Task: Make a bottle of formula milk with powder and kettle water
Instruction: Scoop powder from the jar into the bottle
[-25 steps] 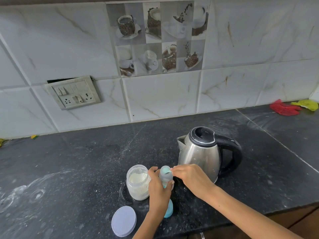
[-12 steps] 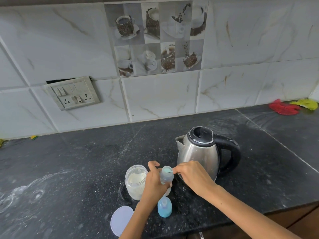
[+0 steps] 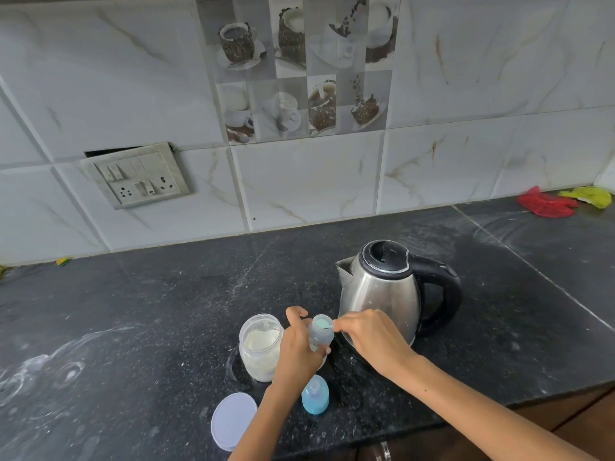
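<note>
A small clear baby bottle (image 3: 321, 335) stands upright on the black counter (image 3: 149, 311), held around its body by my left hand (image 3: 298, 352). My right hand (image 3: 372, 337) pinches a small pale-blue scoop (image 3: 324, 325) resting over the bottle's mouth. Just left of the bottle stands an open glass jar of white powder (image 3: 259, 351). The bottle's blue teat cap (image 3: 315, 394) stands on the counter in front of it. Behind my right hand is a steel kettle (image 3: 389, 291) with a black lid and handle, spout pointing left.
The jar's round white lid (image 3: 233, 420) lies near the counter's front edge. White powder smears mark the counter's left part. Red and yellow cloths (image 3: 562, 202) lie at the far right by the tiled wall. A switch plate (image 3: 139, 176) is on the wall.
My left forearm has shifted left, uncovering the blue teat cap. Both hands stay at the bottle's mouth with the scoop.
</note>
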Demonstrator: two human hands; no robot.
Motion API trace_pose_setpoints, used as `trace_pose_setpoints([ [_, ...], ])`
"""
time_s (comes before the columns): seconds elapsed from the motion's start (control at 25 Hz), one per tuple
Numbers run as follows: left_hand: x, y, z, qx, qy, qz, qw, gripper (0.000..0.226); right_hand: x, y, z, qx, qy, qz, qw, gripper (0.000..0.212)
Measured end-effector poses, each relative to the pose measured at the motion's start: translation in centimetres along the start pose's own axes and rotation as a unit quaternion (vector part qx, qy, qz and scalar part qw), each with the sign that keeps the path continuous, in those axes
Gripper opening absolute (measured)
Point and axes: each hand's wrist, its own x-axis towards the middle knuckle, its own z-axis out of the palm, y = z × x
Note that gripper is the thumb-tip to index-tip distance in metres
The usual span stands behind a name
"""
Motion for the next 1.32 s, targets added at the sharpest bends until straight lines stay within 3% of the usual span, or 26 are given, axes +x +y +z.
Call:
trace_pose_setpoints([
  [0.12,-0.1,0.2,0.1,-0.002,0.010,-0.007,1.000,0.054,-0.1,-0.2,-0.1,0.016,-0.004,-0.001,1.000,0.022],
  [0.2,-0.4,0.3,0.4,-0.012,0.020,-0.012,1.000,0.055,0.2,-0.1,-0.5,0.041,-0.002,0.048,0.998,0.021],
  [0.32,-0.8,0.2,0.9,-0.040,0.055,-0.039,0.997,0.056,0.5,-0.3,-0.9,0.110,0.069,0.123,0.984,0.018],
  [0.4,-1.0,0.2,1.1,-0.053,0.069,-0.049,0.995,0.055,0.4,-0.5,-0.7,0.098,0.056,0.091,0.989,0.018],
  [0.52,-1.0,-0.1,1.1,-0.059,0.079,-0.051,0.994,0.053,0.2,-0.4,0.0,0.011,-0.038,0.005,0.999,0.018],
  [0.72,-1.0,-0.6,1.5,-0.070,0.091,-0.063,0.991,0.054,0.4,-0.9,0.2,-0.033,-0.043,-0.059,0.997,0.017],
  [0.88,-1.4,-0.6,2.1,-0.094,0.092,-0.076,0.988,0.058,0.7,-0.9,0.5,0.072,0.022,0.055,0.996,0.019],
  [1.08,-2.3,0.1,0.7,-0.114,0.071,-0.107,0.985,0.078,0.0,-1.4,0.4,0.202,0.128,0.170,0.956,0.013],
  [1.32,-6.5,1.7,-3.6,-0.109,0.178,-0.090,0.974,0.031,1.7,-3.7,0.6,0.326,0.133,0.155,0.923,0.014],
])
